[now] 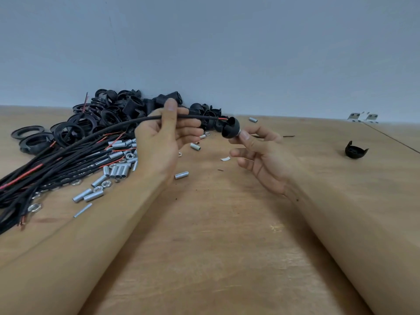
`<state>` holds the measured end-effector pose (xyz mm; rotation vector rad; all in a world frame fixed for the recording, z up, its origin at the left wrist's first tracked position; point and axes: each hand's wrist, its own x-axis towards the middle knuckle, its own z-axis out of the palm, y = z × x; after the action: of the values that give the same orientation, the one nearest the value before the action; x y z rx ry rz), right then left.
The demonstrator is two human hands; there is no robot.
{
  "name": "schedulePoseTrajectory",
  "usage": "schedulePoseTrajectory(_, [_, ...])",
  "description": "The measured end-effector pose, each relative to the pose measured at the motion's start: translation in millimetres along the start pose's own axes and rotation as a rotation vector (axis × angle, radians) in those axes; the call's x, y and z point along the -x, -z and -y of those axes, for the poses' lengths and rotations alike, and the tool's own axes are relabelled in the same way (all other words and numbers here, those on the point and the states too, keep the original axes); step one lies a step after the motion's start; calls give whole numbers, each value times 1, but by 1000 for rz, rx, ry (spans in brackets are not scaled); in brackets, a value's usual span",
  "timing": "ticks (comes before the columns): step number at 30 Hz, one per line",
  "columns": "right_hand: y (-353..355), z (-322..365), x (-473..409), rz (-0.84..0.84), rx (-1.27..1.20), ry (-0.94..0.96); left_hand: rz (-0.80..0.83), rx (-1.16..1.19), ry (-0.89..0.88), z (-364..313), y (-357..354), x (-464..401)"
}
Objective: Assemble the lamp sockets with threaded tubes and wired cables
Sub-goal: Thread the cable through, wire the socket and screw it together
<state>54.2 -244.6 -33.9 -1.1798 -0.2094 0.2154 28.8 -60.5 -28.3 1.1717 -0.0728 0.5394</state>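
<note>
left hand [163, 137] pinches a black cable [127, 125] between thumb and fingers. right hand [256, 151] pinches the socket cap [230, 128] at its fingertips, cable end just beside.

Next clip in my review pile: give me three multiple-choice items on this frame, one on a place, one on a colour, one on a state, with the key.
1. Where does the lone socket cap lie?
A. on the table, right of both hands
B. on the cable bundle
C. in the left hand

2. What colour is the wire tip showing at the end of the held cable?
A. blue
B. red
C. yellow

3. How is the socket base held?
A. lying loose on the table
B. pressed under a flat palm
C. held up at its metal end by the right hand's fingertips

Key: 1 A, it sits alone on bare wood far right. 2 B, red shows beside the base. 3 C, thumb and finger pinch at the silver tube while the left hand grips the cable.
</note>
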Motion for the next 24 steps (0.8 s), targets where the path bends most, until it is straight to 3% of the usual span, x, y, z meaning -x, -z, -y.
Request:
schedulePoseTrajectory(4, [-1, -1, 1, 55, -77, -27, 78, -112, -80, 1, -4, 6])
schedulePoseTrajectory(15, [0, 1, -1, 99, -174, -53, 103, -204, -237, 1, -2, 7])
schedulePoseTrajectory(24, [1, 1, -1, 89, -206, -65, 164, -457, -548, 1, 2, 8])
